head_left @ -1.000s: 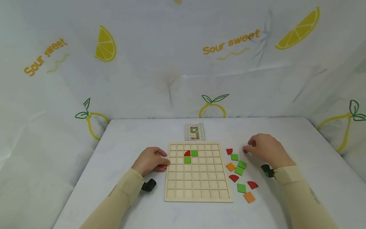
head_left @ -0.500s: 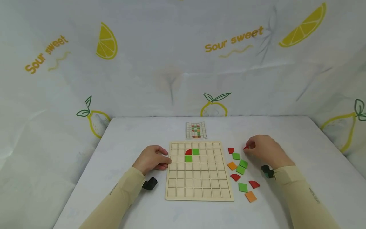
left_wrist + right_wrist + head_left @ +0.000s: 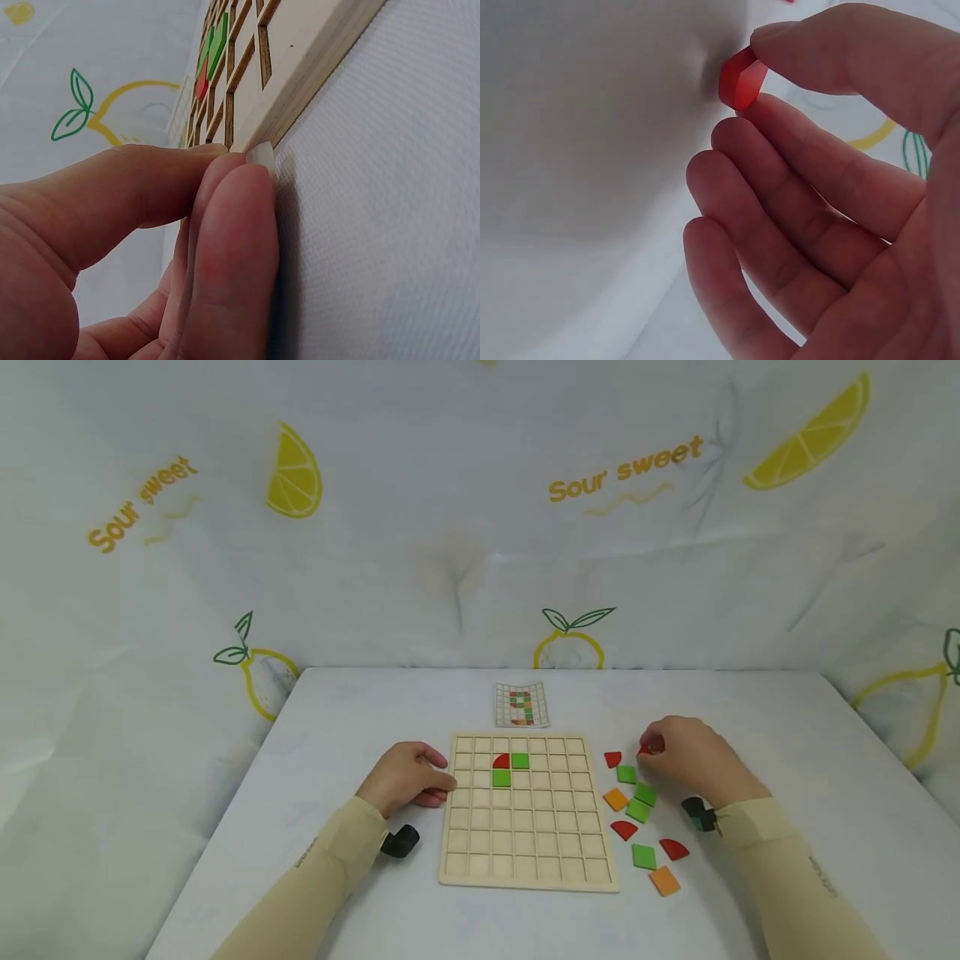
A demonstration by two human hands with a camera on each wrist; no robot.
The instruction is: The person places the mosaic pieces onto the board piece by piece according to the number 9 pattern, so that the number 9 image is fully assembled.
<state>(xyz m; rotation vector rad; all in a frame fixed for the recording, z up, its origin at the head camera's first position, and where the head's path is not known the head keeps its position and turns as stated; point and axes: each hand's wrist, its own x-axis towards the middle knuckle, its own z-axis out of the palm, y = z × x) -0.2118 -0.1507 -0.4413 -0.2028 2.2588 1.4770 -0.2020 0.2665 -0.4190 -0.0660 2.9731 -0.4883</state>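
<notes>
Head and wrist views: on the white table (image 3: 772, 718), a grid board (image 3: 525, 842) is pinched at its left edge by the left hand (image 3: 403, 777), while by the right hand (image 3: 690, 762), past scattered tiles (image 3: 638, 811), a red piece (image 3: 742, 81) is pinched, tilted, its long axis running thumb to forefinger.

Head view's lit pretty evenly, kinda flat and greyish, just soft shadows on the table (image 3: 390, 710) beside my sleeves (image 3: 780, 852). Right wrist's dimmer: murky grey shading near the red piece (image 3: 744, 81), soft background. Left wrist's got darker shadow along my left hand (image 3: 402, 777).
</notes>
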